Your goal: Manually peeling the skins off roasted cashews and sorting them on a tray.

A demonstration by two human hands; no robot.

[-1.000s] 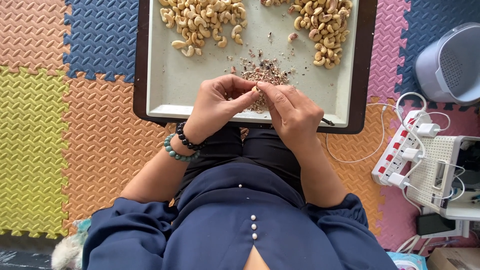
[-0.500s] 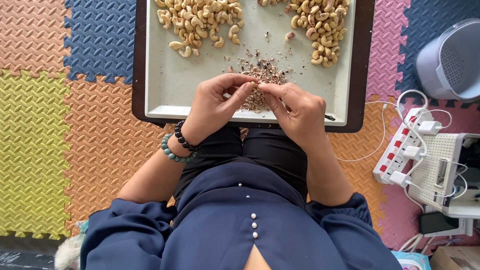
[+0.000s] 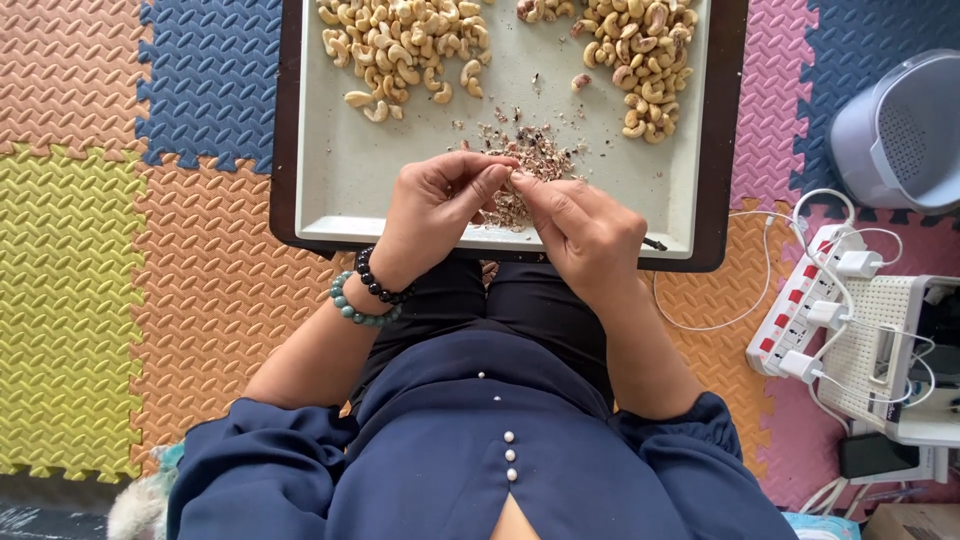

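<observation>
Head view: the person sits over a pale tray [image 3: 340, 190] in a dark frame, which rests on a floor of coloured foam mats [image 3: 200, 300]. The left hand [image 3: 432, 215] and the right hand [image 3: 582, 235] meet over the near middle of the tray. The fingertips of both hands are pinched together on one small cashew [image 3: 507, 176], of which only a sliver shows between them; the fingers are clamped on it, not spread. Directly below and just beyond the hands lies a heap of brown skin flakes [image 3: 530, 150]. At the far left of the tray is a pile of pale peeled cashews [image 3: 400, 40]; at the far right is a pile of darker cashews [image 3: 645, 60], some with reddish skin on them. Two bead bracelets [image 3: 365, 290] circle the left wrist. To the right on the mats are a white power strip [image 3: 805, 300] with plugs and cables, and a grey bin [image 3: 895, 130].

The step in hand looks like rubbing the skin off the nut over the flake heap. The next move calls for a fine thumbnail scrape while the other hand turns the nut.

Against the picture half a second ago, the hands sit a little nearer the tray's near edge and the grip is the same; the piles have not changed.
</observation>
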